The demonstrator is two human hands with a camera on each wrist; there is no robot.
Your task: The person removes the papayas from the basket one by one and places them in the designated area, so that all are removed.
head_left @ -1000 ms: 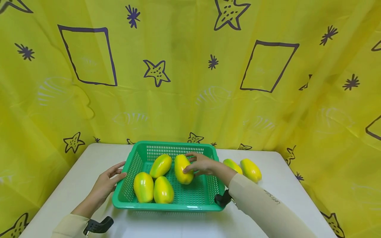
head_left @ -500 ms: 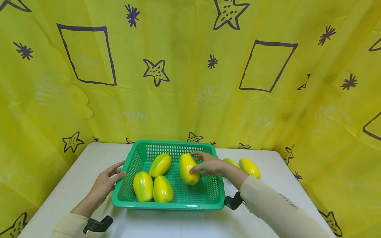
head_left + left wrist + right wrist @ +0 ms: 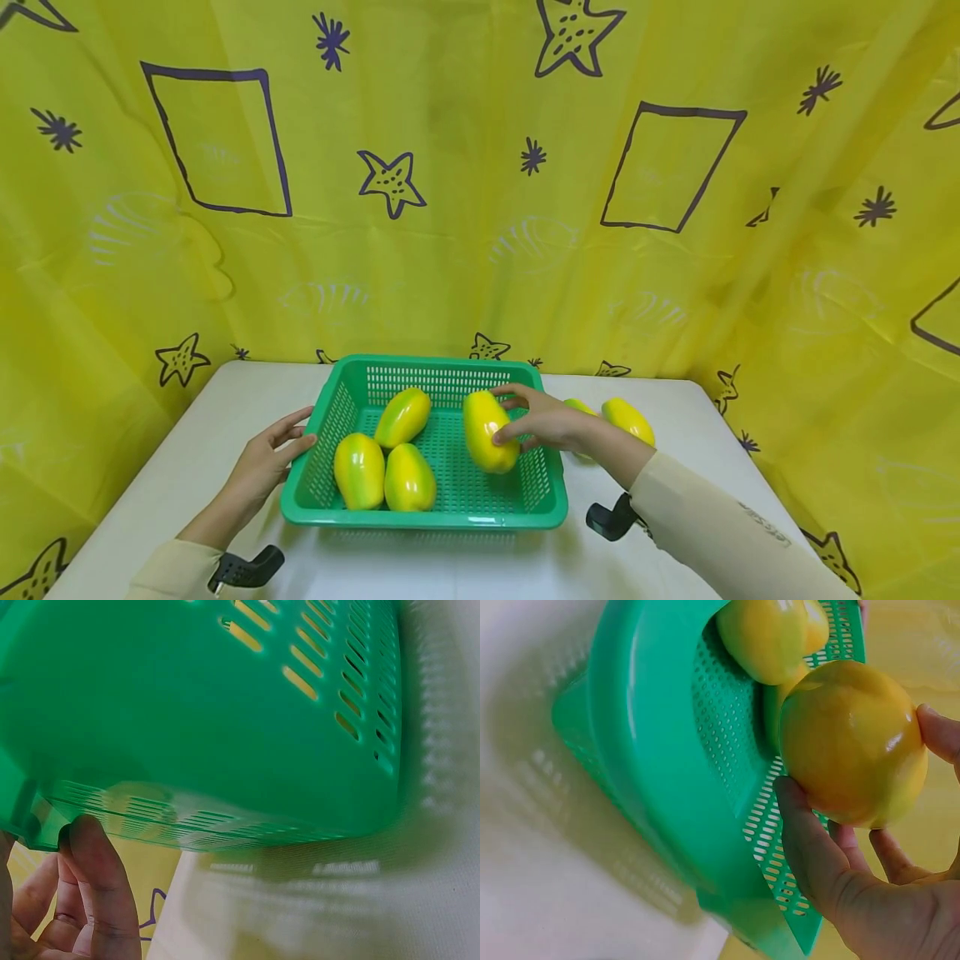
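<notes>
My right hand holds a yellow-green papaya over the right half of a green plastic basket. In the right wrist view the papaya is seen end-on, with fingertips spread around it. My left hand grips the basket's left rim; the left wrist view shows curled fingers under the rim's edge. Three more papayas lie in the basket: one at the back, one at the front left and one beside it.
Two papayas lie on the white table right of the basket; one shows well, the other is partly hidden behind my right wrist. A yellow patterned curtain hangs behind and at both sides of the table.
My right hand has moved the held papaya rightward within the basket, away from the other three. The left hand stays at the rim, and the basket has hardly shifted.
</notes>
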